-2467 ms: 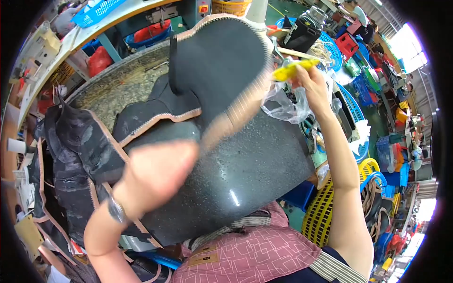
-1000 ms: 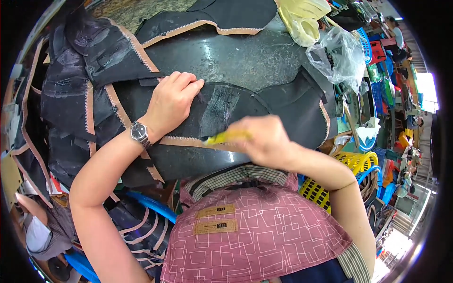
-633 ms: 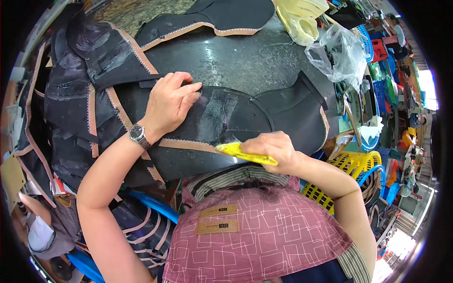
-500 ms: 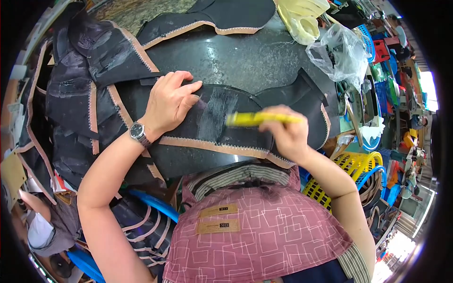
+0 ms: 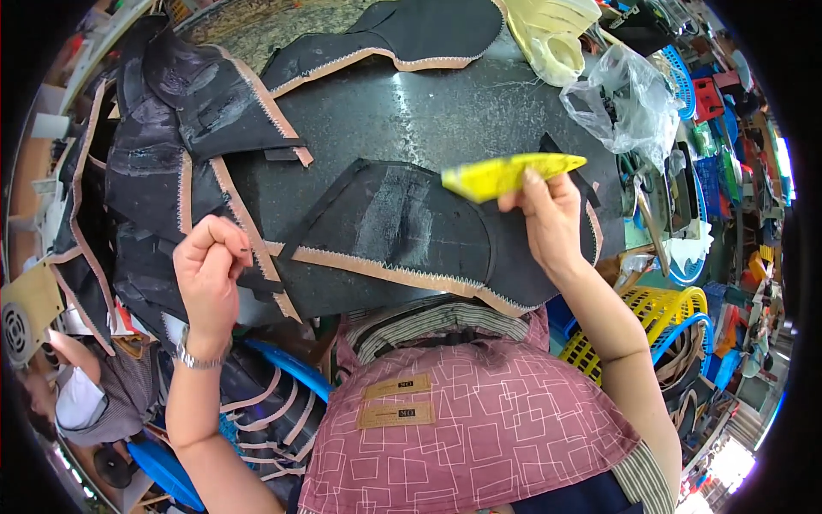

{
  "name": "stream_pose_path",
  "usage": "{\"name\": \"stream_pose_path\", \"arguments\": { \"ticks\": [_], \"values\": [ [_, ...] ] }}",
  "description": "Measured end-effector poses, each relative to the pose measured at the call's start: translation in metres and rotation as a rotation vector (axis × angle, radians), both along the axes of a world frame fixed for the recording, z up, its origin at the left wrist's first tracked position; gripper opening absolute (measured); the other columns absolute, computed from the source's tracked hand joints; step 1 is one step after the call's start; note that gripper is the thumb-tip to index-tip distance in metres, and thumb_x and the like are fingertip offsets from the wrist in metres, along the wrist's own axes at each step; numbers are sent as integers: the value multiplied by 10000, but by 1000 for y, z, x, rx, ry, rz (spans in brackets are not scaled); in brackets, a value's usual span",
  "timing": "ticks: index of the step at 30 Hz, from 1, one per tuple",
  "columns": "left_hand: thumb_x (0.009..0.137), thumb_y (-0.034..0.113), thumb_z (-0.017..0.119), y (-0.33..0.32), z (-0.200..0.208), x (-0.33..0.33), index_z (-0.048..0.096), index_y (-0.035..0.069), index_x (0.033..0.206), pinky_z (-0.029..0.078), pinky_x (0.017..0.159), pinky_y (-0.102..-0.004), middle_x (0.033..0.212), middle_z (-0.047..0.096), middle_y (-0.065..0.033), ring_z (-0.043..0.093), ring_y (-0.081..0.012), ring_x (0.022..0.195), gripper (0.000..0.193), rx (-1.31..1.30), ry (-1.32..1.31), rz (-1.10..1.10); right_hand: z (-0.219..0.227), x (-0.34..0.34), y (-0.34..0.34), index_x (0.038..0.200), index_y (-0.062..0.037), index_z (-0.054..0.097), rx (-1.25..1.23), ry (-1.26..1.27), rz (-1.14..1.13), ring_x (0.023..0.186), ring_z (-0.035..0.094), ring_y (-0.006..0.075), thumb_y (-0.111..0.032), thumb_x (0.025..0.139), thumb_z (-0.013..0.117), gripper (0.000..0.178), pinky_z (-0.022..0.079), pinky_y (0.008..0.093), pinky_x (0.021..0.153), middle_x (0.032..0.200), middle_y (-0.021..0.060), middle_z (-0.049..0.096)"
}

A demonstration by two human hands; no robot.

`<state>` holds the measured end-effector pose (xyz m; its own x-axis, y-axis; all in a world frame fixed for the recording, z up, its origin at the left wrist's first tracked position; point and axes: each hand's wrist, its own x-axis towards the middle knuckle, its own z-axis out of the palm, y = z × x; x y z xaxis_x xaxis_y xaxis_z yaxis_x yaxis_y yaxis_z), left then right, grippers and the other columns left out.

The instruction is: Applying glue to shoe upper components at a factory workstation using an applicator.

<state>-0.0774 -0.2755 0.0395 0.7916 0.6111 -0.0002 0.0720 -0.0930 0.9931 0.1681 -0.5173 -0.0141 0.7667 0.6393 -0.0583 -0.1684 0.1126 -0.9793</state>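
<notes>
A black shoe-upper piece (image 5: 342, 218) with a tan zigzag-stitched edge lies on the dark tabletop before me, a whitish smear across its middle. Above its right half, my right hand (image 5: 555, 214) pinches a flat yellow tool (image 5: 505, 176), wide and pale at its left end and tapered at the other. That left end is blurred and does not touch the piece. My left hand (image 5: 210, 270) hovers left of the piece, fingers curled; a small dark spot shows at the fingertips, too small to name. Beneath it lie more stacked black pieces (image 5: 145, 184), some smeared too.
Another black piece (image 5: 445, 30) lies at the back of the dark table (image 5: 360, 107). At the back right are a yellowish moulded form (image 5: 556, 43) and a clear plastic bag (image 5: 629, 98). A yellow basket (image 5: 638, 308) stands at my right. Another person's arm (image 5: 77, 355) shows at far left.
My left hand has come off the piece and moved left and toward me, its fingers now curled. My right hand has lifted the yellow tool up and to the right, off the smeared area.
</notes>
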Motion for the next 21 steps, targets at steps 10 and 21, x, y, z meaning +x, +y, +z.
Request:
{"name": "stream_pose_path", "arguments": {
  "ticks": [10, 21],
  "values": [
    [840, 105, 530, -147, -6, 137, 418, 12, 1159, 413, 831, -267, 1072, 522, -70, 495, -120, 968, 350, -580, 36, -673, 51, -18, 9, 984, -44, 617, 95, -1330, -76, 900, 586, 283, -45, 701, 583, 285, 465, 383, 823, 981, 125, 606],
    [864, 79, 507, -191, 0, 171, 565, 6, 1018, 473, 688, -227, 841, 614, -43, 585, -85, 750, 181, -368, 167, -894, 49, 83, -121, 1003, 7, 571, -111, -614, -754, 783, 582, 113, -149, 896, 508, 200, 475, 246, 696, 878, 69, 616]
  ]
}}
